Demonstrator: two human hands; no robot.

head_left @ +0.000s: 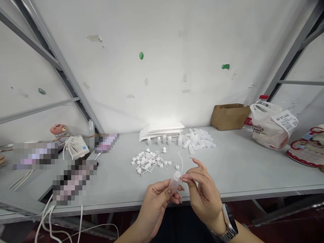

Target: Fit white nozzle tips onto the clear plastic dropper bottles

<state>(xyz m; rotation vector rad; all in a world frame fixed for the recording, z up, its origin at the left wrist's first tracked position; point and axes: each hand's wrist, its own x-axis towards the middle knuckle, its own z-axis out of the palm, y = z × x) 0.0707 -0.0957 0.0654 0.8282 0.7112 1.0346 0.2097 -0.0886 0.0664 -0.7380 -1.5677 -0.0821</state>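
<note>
Above the table's front edge, my left hand (pixel 160 197) is wrapped round a small translucent bottle (pixel 174 184), tilted slightly, with a white cap (pixel 177 174) on its mouth. Beside that cap, my right hand (pixel 202 189) pinches with thumb and index finger at the lower end of a thin translucent strap (pixel 181 162) that curves upward. Its other fingers are bent. A loose pile of white caps with straps (pixel 146 160) lies beyond my hands to the left. Farther back are several upright capped bottles (pixel 164 139) and a heap of bottles without caps (pixel 197 138).
White flat packs (pixel 162 131) are stacked against the wall. At the back right stand an open cardboard box (pixel 230 118) and a plastic bag (pixel 269 130). On the left lie blurred-out devices, white cables (pixel 49 219) and a white power strip (pixel 77 147).
</note>
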